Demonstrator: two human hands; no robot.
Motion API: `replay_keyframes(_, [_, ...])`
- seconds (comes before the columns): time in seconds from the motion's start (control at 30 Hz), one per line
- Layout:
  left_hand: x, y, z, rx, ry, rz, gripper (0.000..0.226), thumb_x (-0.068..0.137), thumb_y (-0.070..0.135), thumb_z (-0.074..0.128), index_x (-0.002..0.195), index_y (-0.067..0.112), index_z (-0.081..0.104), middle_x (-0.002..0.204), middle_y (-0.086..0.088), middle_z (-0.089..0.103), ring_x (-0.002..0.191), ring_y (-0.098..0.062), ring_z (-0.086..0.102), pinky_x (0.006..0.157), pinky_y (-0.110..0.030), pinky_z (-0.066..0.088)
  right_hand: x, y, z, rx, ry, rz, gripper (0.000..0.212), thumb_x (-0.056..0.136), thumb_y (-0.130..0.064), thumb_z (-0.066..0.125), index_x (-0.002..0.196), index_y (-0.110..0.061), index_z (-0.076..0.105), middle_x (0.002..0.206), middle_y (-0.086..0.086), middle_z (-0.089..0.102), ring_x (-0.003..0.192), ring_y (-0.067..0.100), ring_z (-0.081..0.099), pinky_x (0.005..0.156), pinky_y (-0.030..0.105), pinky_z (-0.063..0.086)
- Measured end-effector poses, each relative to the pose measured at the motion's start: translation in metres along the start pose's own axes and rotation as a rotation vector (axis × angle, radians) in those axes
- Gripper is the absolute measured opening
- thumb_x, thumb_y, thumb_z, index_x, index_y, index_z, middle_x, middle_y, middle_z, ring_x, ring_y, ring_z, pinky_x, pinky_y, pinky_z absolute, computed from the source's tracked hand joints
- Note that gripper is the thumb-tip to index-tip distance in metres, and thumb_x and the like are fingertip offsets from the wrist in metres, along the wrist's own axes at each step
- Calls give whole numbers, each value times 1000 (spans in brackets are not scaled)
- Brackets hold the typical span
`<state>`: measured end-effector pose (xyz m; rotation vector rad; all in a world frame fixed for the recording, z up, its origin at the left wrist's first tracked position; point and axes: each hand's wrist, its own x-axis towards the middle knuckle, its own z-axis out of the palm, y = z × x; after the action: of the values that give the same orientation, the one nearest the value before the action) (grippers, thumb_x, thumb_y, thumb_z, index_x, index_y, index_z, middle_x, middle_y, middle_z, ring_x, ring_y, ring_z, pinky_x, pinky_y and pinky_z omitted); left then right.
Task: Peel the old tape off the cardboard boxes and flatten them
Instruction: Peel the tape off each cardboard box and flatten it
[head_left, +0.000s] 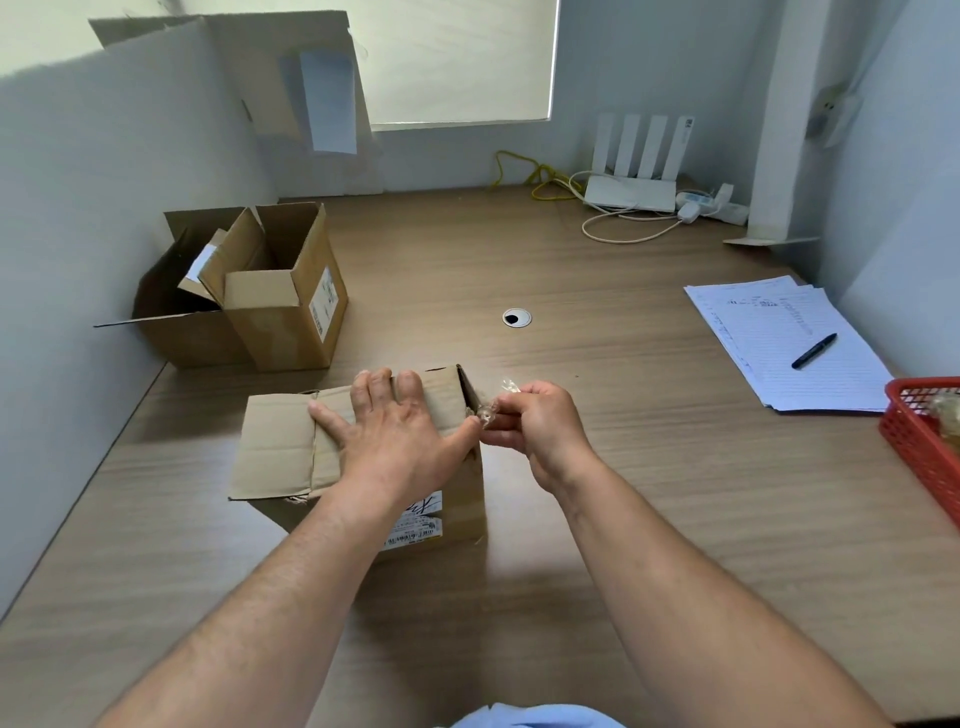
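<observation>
Sleeve: a pale blue edge of clothing (535, 717) shows at the very bottom, with both bare forearms reaching forward from it over the desk (597, 545).
Cardboard box: a brown cardboard box (275, 447) stands on the desk's middle, somewhat toward the near edge. One top flap is folded out to the left.
Shipping label: a white printed label (415, 525) is stuck to the box's near side, partly hidden by the left forearm.
Left hand: the left hand (395, 431) lies flat on the box top, fingers straight and spread wide, thumb toward the box's right edge.
Right hand: the right hand (535, 426) is just beside the box's upper right edge, its fingers curled and pinching the tape.
Tape: a crumpled strip of clear tape (493, 405) sits between the right fingertips and the box's top right edge, and seems to touch the cardboard there.
Red basket: a red mesh basket (919, 441) sits at the desk's right edge, cut off by the frame.
Papers: a stack of lined sheets (769, 322) lies toward the right edge with a black pen (813, 351) on top.
Cable hole: a round grommet (517, 317) sits at the desk's centre, beyond the box.
Other boxes: by the left edge a taller open box (291, 312) touches a lower open box (182, 332).
Far right corner: a white router (636, 176) with four upright antennas, beside a yellow cable (535, 176).
Far left corner: flattened cardboard (249, 62) leans upright against the wall.
</observation>
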<state>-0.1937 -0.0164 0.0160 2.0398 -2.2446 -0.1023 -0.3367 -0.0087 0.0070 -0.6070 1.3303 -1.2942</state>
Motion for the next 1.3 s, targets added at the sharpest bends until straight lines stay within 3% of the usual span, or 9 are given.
replay_keyframes(0.17, [1, 0, -1, -15, 6, -4, 93, 70, 81, 22, 134, 15, 30, 146, -6, 22, 141, -26, 7, 107, -71, -3, 4, 0, 0, 143, 21, 92, 21, 88, 14, 39, 88, -7, 44, 73, 14, 57, 46, 17, 61, 46, 32, 56])
replay_keyframes(0.33, [4, 0, -9, -59, -30, -36, 113, 60, 93, 6, 140, 17, 27, 149, -8, 22, 142, -26, 7, 107, -68, -7, 2, 1, -4, 10, -99, 12, 17, 87, 6, 51, 94, -9, 53, 75, 9, 62, 57, 15, 63, 46, 26, 51])
replay_keyframes(0.63, [26, 13, -12, -58, 31, -219, 77, 81, 73, 36, 130, 14, 48, 137, -14, 39, 133, -33, 29, 110, -67, 6, -1, 3, 0, -48, -192, -50, 6, 89, -13, 59, 84, -11, 59, 67, 3, 60, 51, 16, 58, 51, 28, 52])
replay_keyframes(0.83, [25, 8, -10, -67, 43, -225, 75, 80, 72, 38, 126, 16, 49, 133, -13, 41, 130, -32, 31, 109, -67, 7, 0, 12, -8, 36, -54, 18, 16, 90, 4, 50, 77, -5, 50, 66, 10, 56, 45, 14, 58, 47, 30, 55])
replay_keyframes(0.97, [23, 10, -12, -73, 37, -191, 74, 82, 75, 34, 130, 20, 48, 136, -12, 39, 132, -31, 28, 107, -69, 4, -2, 20, -21, 96, -16, 120, 16, 90, 9, 47, 89, -7, 50, 72, 10, 56, 47, 15, 60, 48, 31, 55])
replay_keyframes(1.03, [19, 7, -16, -76, -42, -92, 85, 77, 83, 28, 142, 29, 36, 145, -12, 32, 139, -30, 19, 106, -73, -2, -3, 19, -23, 75, -24, 128, 17, 89, 7, 49, 95, -9, 53, 76, 10, 59, 50, 14, 61, 46, 27, 53])
replay_keyframes(1.13, [11, -9, -30, -52, -322, 112, 126, 41, 102, 18, 149, 43, -7, 160, -4, 0, 146, -24, -13, 104, -71, -12, -2, 12, -24, 39, -27, 119, 16, 88, 1, 55, 99, -10, 56, 79, 10, 67, 54, 11, 62, 43, 23, 48])
replay_keyframes(1.2, [5, -18, -38, 33, -465, 214, 139, 28, 103, 28, 142, 45, -27, 159, 0, -20, 142, -22, -29, 106, -70, -12, -1, 9, -23, -33, -28, 111, 16, 85, -2, 59, 97, -12, 57, 91, 14, 72, 61, 12, 60, 48, 23, 43])
replay_keyframes(1.3, [-1, -21, -43, 159, -520, 289, 146, 32, 98, 47, 137, 41, -38, 157, -1, -25, 140, -23, -33, 107, -71, -9, -3, 9, -17, -148, -7, 102, 18, 79, -3, 63, 93, -13, 61, 106, 18, 70, 65, 13, 49, 55, 25, 33])
